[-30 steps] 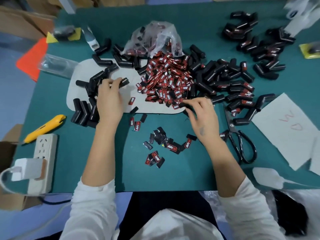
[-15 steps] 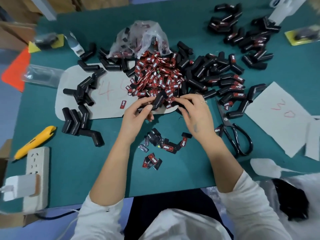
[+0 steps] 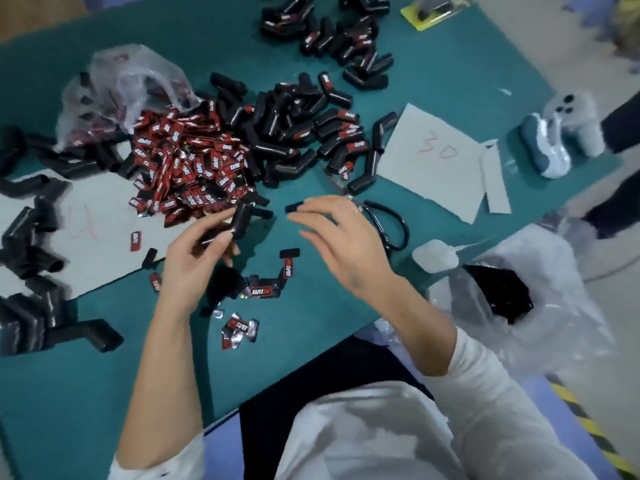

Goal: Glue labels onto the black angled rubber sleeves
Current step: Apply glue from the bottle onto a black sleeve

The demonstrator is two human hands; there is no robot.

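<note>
Grip: left hand (image 3: 194,261) grasping one black sleeve (image 3: 239,221) just below the label pile (image 3: 194,171); right hand (image 3: 341,237) pinching a label (image 3: 294,207) beside it. Sleeve newly brought over from the unlabelled stock; sticking judged next.

On the worktop (image 3: 433,60), the label heap (image 3: 194,168) lies at centre-left, with a plastic bag (image 3: 121,88) behind it at 11 o'clock. Labelled sleeves (image 3: 304,133) pile at its 3 o'clock side, another cluster (image 3: 332,32) at 12 o'clock. A sheet of paper (image 3: 429,157) lies at 2 o'clock, scissors (image 3: 391,223) before it. Bare sleeves (image 3: 31,244) sit at 9 o'clock on a second sheet (image 3: 100,244). Loose labels (image 3: 263,289) lie nearest, at 6 o'clock.
</note>
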